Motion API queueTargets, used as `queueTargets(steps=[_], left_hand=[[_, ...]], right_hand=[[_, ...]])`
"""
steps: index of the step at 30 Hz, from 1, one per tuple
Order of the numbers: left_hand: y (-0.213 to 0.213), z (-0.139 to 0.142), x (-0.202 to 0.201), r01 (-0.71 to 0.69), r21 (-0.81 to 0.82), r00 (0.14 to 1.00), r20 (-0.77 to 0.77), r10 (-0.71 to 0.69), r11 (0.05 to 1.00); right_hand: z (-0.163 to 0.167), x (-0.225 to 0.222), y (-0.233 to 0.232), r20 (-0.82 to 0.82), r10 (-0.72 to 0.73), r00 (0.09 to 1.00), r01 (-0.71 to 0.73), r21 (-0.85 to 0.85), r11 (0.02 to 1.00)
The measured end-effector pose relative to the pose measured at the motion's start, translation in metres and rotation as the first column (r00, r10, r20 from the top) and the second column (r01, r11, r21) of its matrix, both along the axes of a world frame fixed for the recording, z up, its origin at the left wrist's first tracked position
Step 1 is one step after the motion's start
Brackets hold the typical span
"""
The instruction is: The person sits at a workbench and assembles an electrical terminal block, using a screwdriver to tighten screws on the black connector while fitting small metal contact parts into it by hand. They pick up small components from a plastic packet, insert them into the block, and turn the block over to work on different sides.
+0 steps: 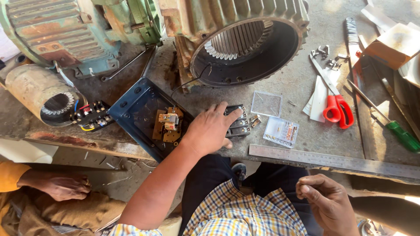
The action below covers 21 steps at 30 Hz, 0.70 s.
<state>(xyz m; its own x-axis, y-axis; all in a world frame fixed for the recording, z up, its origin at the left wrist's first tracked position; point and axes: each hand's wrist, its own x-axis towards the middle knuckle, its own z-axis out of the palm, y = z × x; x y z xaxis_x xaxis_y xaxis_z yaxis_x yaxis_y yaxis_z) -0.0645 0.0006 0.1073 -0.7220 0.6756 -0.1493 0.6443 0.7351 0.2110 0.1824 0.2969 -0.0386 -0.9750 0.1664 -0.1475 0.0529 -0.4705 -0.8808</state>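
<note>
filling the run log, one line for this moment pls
left hand: flat on black terminal block | right hand: pinched shut near lap, contents unclear | blue switch box: open on bench

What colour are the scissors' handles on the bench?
Red. The scissors lie right of the clear plastic box; the head view shows them plainly.

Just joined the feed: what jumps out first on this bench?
The big open motor housing with its ribbed bore dominates the top centre. Below it, the left hand presses a black terminal block beside a blue switch box. Red-handled scissors lie to the right.
</note>
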Motion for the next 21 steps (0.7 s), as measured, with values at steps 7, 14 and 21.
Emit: queueTargets(steps=[7, 14, 21], left_hand=[[-0.033, 0.018, 0.004, -0.005, 0.643, 0.999, -0.021, 0.024, 0.766], [-0.031, -0.008, 0.049, -0.756, 0.655, 0.553, 0.630, -0.545, -0.010], [-0.044, -0.026, 0.091, -0.785, 0.618, 0.522, 0.697, -0.491, 0.042]], right_hand=[[-0.006, 0.005, 0.017, -0.064, 0.023, 0.998, -0.024, -0.015, 1.000], [0.058, -0.051, -0.016, -0.088, 0.156, 0.984, -0.108, 0.408, 0.907], [0.130, -0.149, -0.093, -0.087, 0.355, 0.931, -0.039, 0.942, 0.332]])
